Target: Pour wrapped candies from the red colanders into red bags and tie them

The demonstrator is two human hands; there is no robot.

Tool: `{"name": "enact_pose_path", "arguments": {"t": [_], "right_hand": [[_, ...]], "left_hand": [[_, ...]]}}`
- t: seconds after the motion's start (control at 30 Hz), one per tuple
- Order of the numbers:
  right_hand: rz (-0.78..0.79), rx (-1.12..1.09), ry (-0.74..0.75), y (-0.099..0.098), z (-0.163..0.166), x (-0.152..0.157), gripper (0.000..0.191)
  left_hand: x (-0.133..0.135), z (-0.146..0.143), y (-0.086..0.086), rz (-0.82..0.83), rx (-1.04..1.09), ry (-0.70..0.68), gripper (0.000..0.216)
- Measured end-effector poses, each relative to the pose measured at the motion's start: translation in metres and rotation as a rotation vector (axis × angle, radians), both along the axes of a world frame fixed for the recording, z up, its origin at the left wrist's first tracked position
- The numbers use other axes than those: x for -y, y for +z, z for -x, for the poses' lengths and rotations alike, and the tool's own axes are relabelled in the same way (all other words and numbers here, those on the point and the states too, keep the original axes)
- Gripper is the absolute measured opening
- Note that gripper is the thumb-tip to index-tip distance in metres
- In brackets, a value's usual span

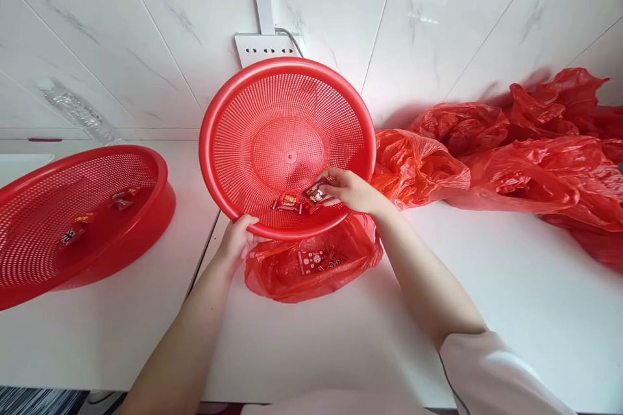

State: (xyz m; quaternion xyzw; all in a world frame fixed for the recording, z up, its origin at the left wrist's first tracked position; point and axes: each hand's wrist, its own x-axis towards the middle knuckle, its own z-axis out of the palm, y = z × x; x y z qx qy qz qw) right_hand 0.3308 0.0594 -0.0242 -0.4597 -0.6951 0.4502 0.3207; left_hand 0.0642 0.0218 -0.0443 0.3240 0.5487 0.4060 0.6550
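A red perforated plastic basket (287,65) is tilted toward me, its opening facing my side. My left hand (238,240) grips its lower left rim, thumb over the edge. Inside the basket, my right hand (348,189) has its fingers closed around a dark red wrapped snack packet (316,194). Beside that packet, a red wrapped snack (288,201) rests against the basket's lower wall. Directly below the rim, a red plastic bag (292,288) lies open on the white table, with a red dotted packet (312,262) and a darker one in it.
At the left stands a second red basket (165,207) holding several small wrapped snacks (73,230). Several filled red plastic bags (520,175) line the wall on the right. A power strip (267,47) is on the wall behind, and a clear plastic bottle (78,110) is at far left.
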Motion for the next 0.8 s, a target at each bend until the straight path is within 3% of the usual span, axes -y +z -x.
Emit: {"name": "enact_pose_path", "arguments": {"t": [0.1, 0.23, 0.6, 0.7, 0.8], "right_hand": [[0.238, -0.308, 0.075, 0.012, -0.002, 0.006, 0.017], [0.276, -0.331, 0.091, 0.018, -0.003, 0.011, 0.017], [0.162, -0.158, 0.14, 0.015, -0.005, 0.011, 0.019], [0.133, 0.043, 0.102, 0.016, -0.01, 0.013, 0.019], [0.146, 0.28, 0.234, 0.019, -0.016, 0.015, 0.023]], "left_hand": [[-0.001, 0.001, -0.001, -0.023, 0.02, 0.009, 0.023], [-0.001, 0.001, -0.002, -0.054, 0.022, 0.016, 0.023], [-0.002, 0.005, -0.006, -0.064, 0.025, 0.009, 0.023], [-0.003, 0.005, -0.009, -0.107, 0.027, 0.02, 0.02], [-0.004, 0.005, -0.009, -0.139, 0.036, 0.036, 0.021]]}}
